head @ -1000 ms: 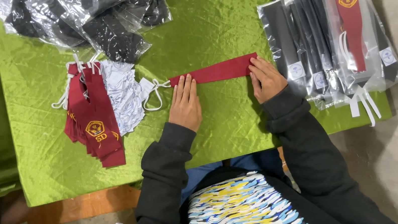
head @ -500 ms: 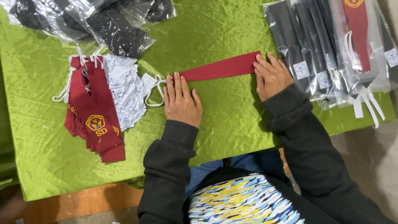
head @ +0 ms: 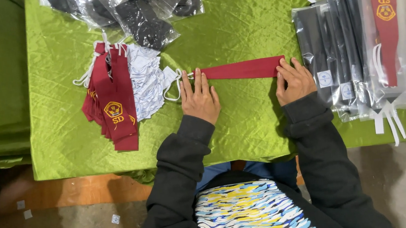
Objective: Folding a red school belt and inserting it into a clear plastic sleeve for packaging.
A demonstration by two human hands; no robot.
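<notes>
Pressing flat, open palms, the left hand [head: 200, 98] and right hand [head: 294, 80] pin the ends of a maroon strip [head: 242, 70] lying across the green desk [head: 233, 27]; uneven pressure on the slippery cloth could likely skew it.

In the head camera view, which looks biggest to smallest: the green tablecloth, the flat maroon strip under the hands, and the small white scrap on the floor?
1. green tablecloth, by far
2. maroon strip, held flat by the left hand and right hand
3. white scrap, tiny
</notes>
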